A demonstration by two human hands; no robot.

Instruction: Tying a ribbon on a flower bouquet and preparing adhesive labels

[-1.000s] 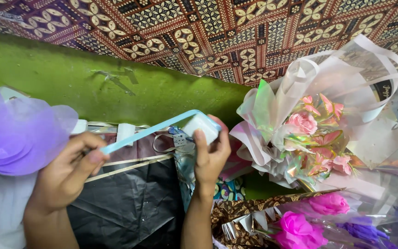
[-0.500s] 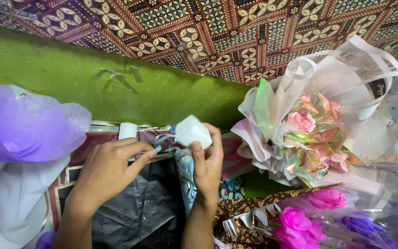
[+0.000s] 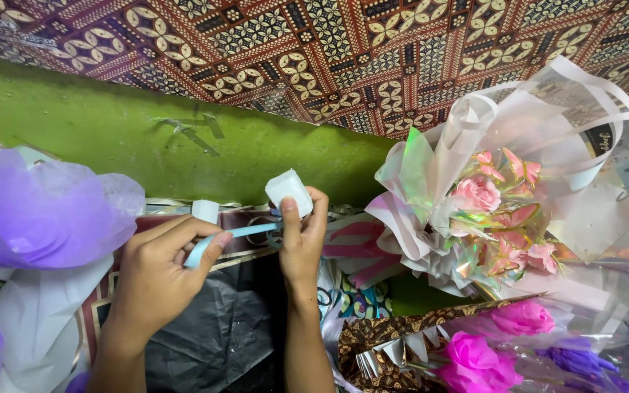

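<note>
Overhead, a patterned cloth fills the top of the view, with a green surface under it. Next in size, a bouquet of pink paper flowers in clear wrap lies to the right, and purple tissue bulges at the left edge. Black plastic lies below the hands, and magenta flowers sit low on the right.

Between these, the left hand pinches a pale blue ribbon between thumb and forefinger, the other fingers curled under. The right hand grips a small white roll at its fingertips, held up just above the strip's other end. The ribbon runs taut from one hand to the other, above the black plastic and close to the bouquet's wrap.

I judge the main risk to be the strip slipping from the left pinch, since only two fingertips hold it under tension. It could also twist, or catch on the crinkled wrap beside the right hand and crease. The roll sits high in a light fingertip hold, so a hard tug might pull it loose.
</note>
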